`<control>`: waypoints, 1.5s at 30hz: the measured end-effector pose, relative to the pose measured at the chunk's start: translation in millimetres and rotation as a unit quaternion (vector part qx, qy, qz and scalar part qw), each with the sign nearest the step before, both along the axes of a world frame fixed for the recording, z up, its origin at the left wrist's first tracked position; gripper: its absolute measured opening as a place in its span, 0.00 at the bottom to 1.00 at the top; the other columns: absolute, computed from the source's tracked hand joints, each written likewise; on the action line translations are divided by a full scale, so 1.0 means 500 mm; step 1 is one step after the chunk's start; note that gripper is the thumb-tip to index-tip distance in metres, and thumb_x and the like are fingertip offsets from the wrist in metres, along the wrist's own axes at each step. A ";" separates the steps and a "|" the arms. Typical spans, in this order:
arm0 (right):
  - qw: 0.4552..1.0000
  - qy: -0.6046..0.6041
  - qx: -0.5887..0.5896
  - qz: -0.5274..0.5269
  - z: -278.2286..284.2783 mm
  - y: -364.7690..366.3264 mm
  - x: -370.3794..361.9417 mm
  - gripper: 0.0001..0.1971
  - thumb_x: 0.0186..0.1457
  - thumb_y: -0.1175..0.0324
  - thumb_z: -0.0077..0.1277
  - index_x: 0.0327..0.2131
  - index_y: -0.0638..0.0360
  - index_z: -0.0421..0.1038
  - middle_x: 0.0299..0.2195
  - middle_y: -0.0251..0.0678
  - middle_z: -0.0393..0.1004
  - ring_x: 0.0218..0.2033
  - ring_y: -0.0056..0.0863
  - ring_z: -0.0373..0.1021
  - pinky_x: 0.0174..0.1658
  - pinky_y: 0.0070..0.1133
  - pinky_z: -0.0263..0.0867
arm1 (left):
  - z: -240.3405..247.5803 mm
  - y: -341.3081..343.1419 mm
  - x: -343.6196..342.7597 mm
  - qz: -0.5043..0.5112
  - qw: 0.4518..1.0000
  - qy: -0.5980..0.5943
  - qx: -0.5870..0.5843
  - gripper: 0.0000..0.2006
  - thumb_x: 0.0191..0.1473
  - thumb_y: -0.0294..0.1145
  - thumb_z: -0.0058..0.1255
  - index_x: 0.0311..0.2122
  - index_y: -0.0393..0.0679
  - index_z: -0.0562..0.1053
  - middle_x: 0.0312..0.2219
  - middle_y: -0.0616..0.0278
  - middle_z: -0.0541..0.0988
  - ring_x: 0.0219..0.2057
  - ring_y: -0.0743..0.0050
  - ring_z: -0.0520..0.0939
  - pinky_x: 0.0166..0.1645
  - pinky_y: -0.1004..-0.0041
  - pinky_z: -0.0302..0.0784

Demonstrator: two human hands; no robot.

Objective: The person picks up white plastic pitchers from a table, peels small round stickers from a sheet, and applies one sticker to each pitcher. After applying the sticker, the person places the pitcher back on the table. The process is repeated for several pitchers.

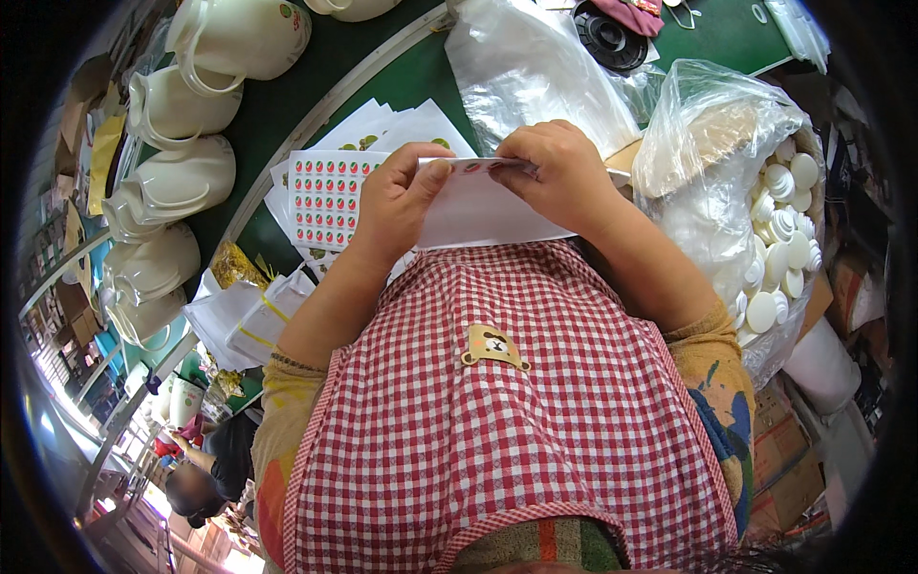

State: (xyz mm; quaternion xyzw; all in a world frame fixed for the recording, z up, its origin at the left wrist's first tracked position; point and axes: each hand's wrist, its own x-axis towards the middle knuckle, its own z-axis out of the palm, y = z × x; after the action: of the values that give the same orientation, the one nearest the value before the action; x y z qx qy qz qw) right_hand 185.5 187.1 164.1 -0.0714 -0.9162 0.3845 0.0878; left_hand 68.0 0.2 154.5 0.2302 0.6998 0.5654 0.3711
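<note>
Between my hands is a white sticker sheet (497,215), tilted toward me, with a few red and green stickers showing along its top edge. My left hand (406,196) pinches its upper left corner between thumb and fingers. At the upper right, my right hand (559,172) has its fingers closed on the same edge; whether a loose sticker is in the fingertips is hidden. Beside my left hand lies another sticker sheet (325,201) with rows of red and green stickers, on top of several fanned white sheets (421,120).
Cream plastic pots with handles (186,177) line the left side along a curved rail (330,100). Clear plastic bags (535,67) lie ahead on the green table (732,33), near a black round part (612,38). White caps (779,239) fill a bag at right. Another person (215,469) is lower left.
</note>
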 end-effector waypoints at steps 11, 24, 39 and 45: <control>0.987 -0.060 -0.147 -0.016 0.009 -0.004 0.006 0.12 0.45 0.60 0.58 0.29 0.59 0.76 0.24 0.40 0.76 0.27 0.37 0.72 0.32 0.29 0.67 | 0.017 -0.002 0.006 -0.024 0.972 0.235 0.005 0.08 0.55 0.32 0.53 0.31 0.37 0.75 0.24 0.58 0.77 0.25 0.70 0.76 0.30 0.75 0.71; 0.993 -0.029 -0.110 0.007 0.001 -0.019 0.005 0.09 0.45 0.64 0.58 0.27 0.59 0.75 0.22 0.40 0.74 0.26 0.40 0.71 0.30 0.31 0.65 | 0.022 -0.001 0.011 -0.007 0.997 0.071 0.006 0.06 0.56 0.30 0.52 0.33 0.37 0.75 0.26 0.63 0.77 0.27 0.80 0.75 0.31 0.80 0.70; 0.981 -0.011 -0.193 -0.003 -0.012 -0.034 0.001 0.10 0.45 0.66 0.60 0.29 0.62 0.74 0.24 0.39 0.74 0.27 0.33 0.71 0.31 0.26 0.65 | 0.024 -0.015 0.007 -0.052 0.966 0.254 0.009 0.03 0.54 0.25 0.52 0.30 0.38 0.74 0.24 0.59 0.77 0.25 0.70 0.77 0.30 0.76 0.70; 0.966 -0.119 -0.229 -0.004 0.017 -0.034 -0.004 0.09 0.46 0.64 0.58 0.28 0.59 0.75 0.25 0.41 0.75 0.28 0.37 0.71 0.31 0.28 0.66 | 0.028 -0.011 0.010 -0.071 0.963 0.258 0.016 0.03 0.53 0.26 0.53 0.32 0.37 0.74 0.25 0.59 0.77 0.24 0.73 0.77 0.28 0.76 0.70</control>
State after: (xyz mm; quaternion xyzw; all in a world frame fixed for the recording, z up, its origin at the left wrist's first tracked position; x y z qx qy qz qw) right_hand 183.6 169.8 172.4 -0.1386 -0.8073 0.5723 -0.0388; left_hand 72.9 -5.6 168.3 0.4232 0.7447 0.4699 0.2133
